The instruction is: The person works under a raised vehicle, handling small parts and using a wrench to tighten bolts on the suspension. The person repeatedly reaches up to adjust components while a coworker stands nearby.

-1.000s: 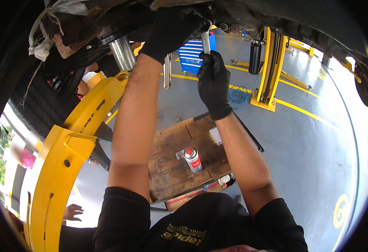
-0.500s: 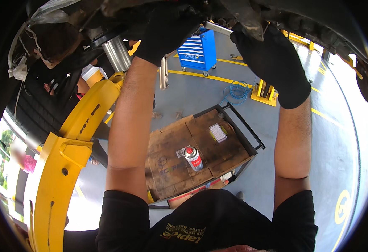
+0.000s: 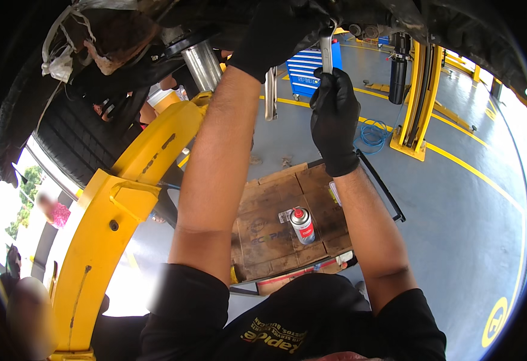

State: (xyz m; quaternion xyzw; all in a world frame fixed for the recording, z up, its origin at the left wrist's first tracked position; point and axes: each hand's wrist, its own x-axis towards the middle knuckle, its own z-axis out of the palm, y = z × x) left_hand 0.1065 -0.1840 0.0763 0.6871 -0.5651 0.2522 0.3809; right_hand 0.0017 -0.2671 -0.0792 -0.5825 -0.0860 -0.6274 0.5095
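Observation:
Black gloves cover both my hands, raised to the dark underside of a vehicle (image 3: 384, 15). My right hand (image 3: 335, 111) is closed on the lower end of a silver wrench (image 3: 327, 55), which stands nearly upright. The wrench's upper end meets the underbody beside the fingers of my left hand (image 3: 278, 39). That hand is curled against the dark parts, and what it grips is hidden. A silver metal bar (image 3: 270, 93) hangs below my left wrist; what holds it cannot be seen.
A yellow lift arm (image 3: 110, 204) rises at left beside a tire (image 3: 77, 141). Below stands a cart (image 3: 263, 207) topped with stained cardboard, bearing a red-capped spray can (image 3: 302, 225). Beyond are a blue tool cabinet (image 3: 305, 72), a coiled blue hose (image 3: 373, 135) and a yellow post (image 3: 417, 108).
My right hand has moved left and lower, and the wrench now stands upright in its grip. My left hand stays up at the underbody. The whole view has shifted.

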